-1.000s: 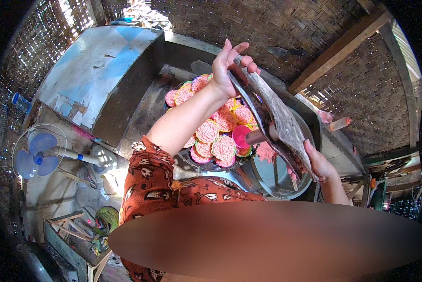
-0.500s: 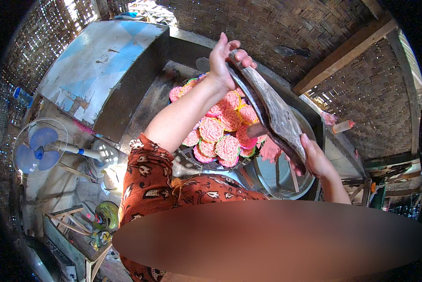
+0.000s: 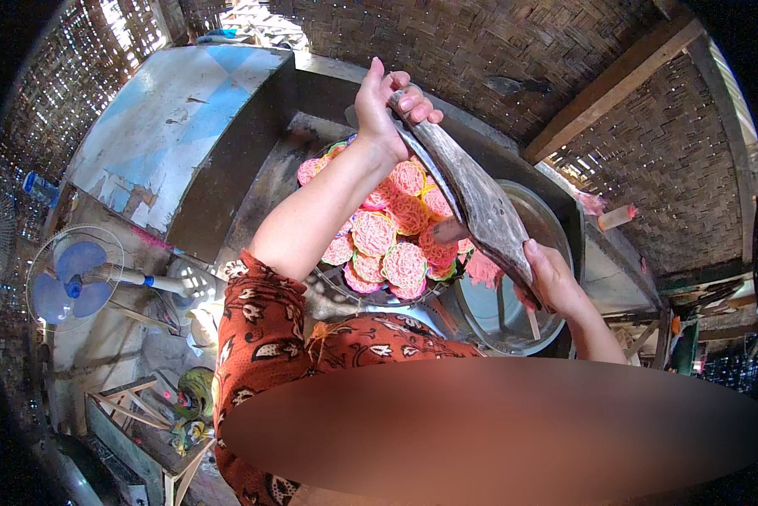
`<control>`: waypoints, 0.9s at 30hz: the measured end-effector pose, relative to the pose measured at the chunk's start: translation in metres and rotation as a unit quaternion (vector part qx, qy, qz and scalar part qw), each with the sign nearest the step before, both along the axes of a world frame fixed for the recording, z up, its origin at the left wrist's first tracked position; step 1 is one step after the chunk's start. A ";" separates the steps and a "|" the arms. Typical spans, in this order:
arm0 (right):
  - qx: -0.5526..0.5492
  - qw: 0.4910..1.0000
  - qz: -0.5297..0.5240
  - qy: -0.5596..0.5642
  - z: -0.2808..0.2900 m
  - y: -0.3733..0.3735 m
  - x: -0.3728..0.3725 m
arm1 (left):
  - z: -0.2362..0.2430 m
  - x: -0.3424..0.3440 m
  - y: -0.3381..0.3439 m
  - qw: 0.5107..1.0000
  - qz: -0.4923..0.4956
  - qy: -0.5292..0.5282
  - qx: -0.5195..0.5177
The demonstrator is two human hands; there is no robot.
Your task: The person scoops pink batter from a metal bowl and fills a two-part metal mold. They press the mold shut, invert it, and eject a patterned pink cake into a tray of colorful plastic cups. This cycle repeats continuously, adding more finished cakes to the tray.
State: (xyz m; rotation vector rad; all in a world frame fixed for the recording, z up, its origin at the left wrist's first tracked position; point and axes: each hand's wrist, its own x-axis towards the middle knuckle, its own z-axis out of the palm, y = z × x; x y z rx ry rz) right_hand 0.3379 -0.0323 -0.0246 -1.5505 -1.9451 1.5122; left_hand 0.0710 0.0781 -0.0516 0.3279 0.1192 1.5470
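Note:
A long, weathered wooden hand press (image 3: pixel 484 202), built of two lever-like pieces, slants across the middle with a short cylinder jutting from its side. My left hand (image 3: pixel 385 110) closes over its upper far end, fingers curled round the edge. At the lower near end, my right hand (image 3: pixel 554 278) grips it, the thumb on top. Soft pink strands (image 3: pixel 482 268) hang below the press. Under it, left of the strands, lie many round pink noodle-like nests (image 3: pixel 404 266) on coloured frilly liners, heaped on a round tray.
A large metal basin (image 3: pixel 556 219) stands below my right hand. At the left are a chipped blue and white panel (image 3: pixel 176 126), a fan (image 3: pixel 75 282) and a small wooden stand (image 3: pixel 130 430). Woven walls (image 3: pixel 446 51) and a wooden beam (image 3: pixel 615 88) enclose the far side.
The press and both my hands have shifted slightly left, with the view moving a little as well. My grip at both ends stays the same.

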 end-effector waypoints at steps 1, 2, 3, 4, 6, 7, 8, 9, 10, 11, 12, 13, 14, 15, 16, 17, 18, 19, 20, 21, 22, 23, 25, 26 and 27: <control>0.012 1.000 -0.010 -0.010 -0.003 0.002 0.004 | 0.001 0.004 0.001 1.000 0.001 -0.002 -0.009; 0.026 0.999 -0.018 -0.022 -0.003 0.004 0.007 | 0.002 0.005 0.002 1.000 0.004 -0.004 -0.016; 0.031 0.999 -0.018 -0.010 -0.002 0.004 0.009 | -0.007 0.004 0.011 0.999 -0.028 -0.013 0.016; 0.025 0.999 -0.018 -0.010 -0.001 0.003 0.012 | -0.012 0.005 0.014 0.999 -0.030 -0.014 0.018; 0.009 1.000 -0.023 -0.014 0.000 0.001 0.018 | -0.015 0.012 0.014 0.999 -0.039 -0.019 0.019; 0.002 1.000 -0.021 -0.014 0.000 -0.001 0.019 | -0.016 0.014 0.013 0.999 -0.045 -0.022 0.012; -0.007 1.000 -0.019 -0.012 0.000 -0.004 0.021 | -0.015 0.016 0.008 0.999 -0.046 -0.018 0.004; -0.016 1.000 -0.017 -0.010 0.000 -0.007 0.023 | -0.013 0.018 0.002 0.999 -0.047 -0.013 -0.003; -0.036 0.999 -0.023 -0.005 -0.001 -0.009 0.023 | -0.012 0.018 -0.002 0.999 -0.048 -0.009 -0.011; -0.056 0.998 -0.030 0.003 -0.001 -0.013 0.022 | -0.013 0.017 -0.004 0.998 -0.058 -0.005 0.009; -0.076 0.996 -0.038 0.010 -0.002 -0.016 0.021 | -0.013 0.016 -0.007 0.999 -0.053 -0.002 0.001; -0.108 0.992 -0.037 0.052 -0.003 -0.018 0.021 | -0.011 0.017 -0.010 0.999 -0.049 0.002 -0.007; -0.095 0.992 -0.019 0.077 -0.006 -0.020 0.023 | -0.006 0.015 -0.014 0.999 -0.045 0.008 -0.014; -0.082 0.991 0.000 0.102 -0.010 -0.021 0.027 | -0.002 0.013 -0.015 0.998 -0.060 0.006 -0.009; -0.067 0.989 0.018 0.127 -0.012 -0.022 0.031 | -0.009 0.005 -0.010 0.995 -0.084 0.022 0.058; -0.099 0.983 0.002 0.155 -0.012 -0.022 0.037 | 0.003 0.004 -0.018 0.994 -0.052 0.065 0.072; -0.041 0.984 -0.014 0.172 -0.015 -0.025 0.039 | 0.015 0.003 -0.026 0.990 -0.019 0.107 0.087; 0.017 0.982 -0.029 0.187 -0.021 -0.030 0.041 | 0.012 -0.008 -0.025 0.989 -0.043 0.087 0.116; 0.075 0.975 -0.045 0.204 -0.027 -0.036 0.043 | 0.009 -0.024 -0.027 0.981 -0.103 0.057 0.157; 0.039 0.971 -0.095 0.214 -0.032 -0.043 0.052 | 0.012 -0.030 -0.035 0.985 -0.073 0.077 0.134; 0.095 0.959 -0.118 0.241 -0.047 -0.050 0.059 | 0.014 -0.034 -0.047 0.988 -0.042 0.096 0.112; 0.159 0.946 -0.152 0.239 -0.066 -0.060 0.069 | 0.012 -0.043 -0.057 0.987 -0.035 0.094 0.124; 0.193 0.921 -0.234 0.243 -0.092 -0.087 0.080 | 0.001 -0.068 -0.074 0.986 -0.006 0.081 0.146; 0.196 0.911 -0.291 0.217 -0.115 -0.100 0.086 | -0.010 -0.083 -0.081 0.985 0.017 0.069 0.158; 0.258 0.905 -0.316 0.123 -0.145 -0.106 0.097 | -0.022 -0.102 -0.087 0.986 0.059 0.055 0.148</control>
